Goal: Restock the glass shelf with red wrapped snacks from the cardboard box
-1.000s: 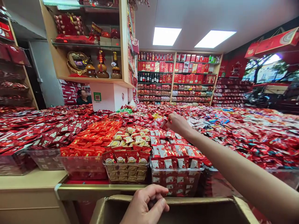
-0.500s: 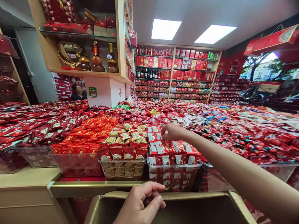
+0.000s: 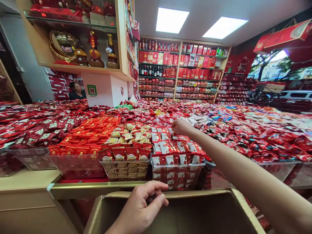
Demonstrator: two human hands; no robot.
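My left hand (image 3: 148, 203) hovers over a cardboard box (image 3: 195, 211); its fingers are loosely bent, thumb apart from the index finger, with nothing visible in it. My right hand (image 3: 181, 127) reaches out over the far part of a clear plastic bin filled with red-and-white packets (image 3: 184, 158). Its fingers curl downward, close together, among or just above the packets; whatever they hold is hidden. The bin's clear rim (image 3: 179, 165) stands near the box's far edge. Inside, the visible part of the box is bare and dark.
Left of that bin stand bins of gold-and-red packets (image 3: 126, 153) and orange-red packets (image 3: 83, 149). A metal counter edge (image 3: 97, 186) runs before them. Piles of red packets (image 3: 255, 139) spread to the right. A display cabinet (image 3: 80, 66) overhangs the back left, where a person (image 3: 76, 92) is partly visible.
My right hand has moved slightly farther out and away from the front packets. The view has tilted down a little, and my left hand has kept its loose shape over the box.
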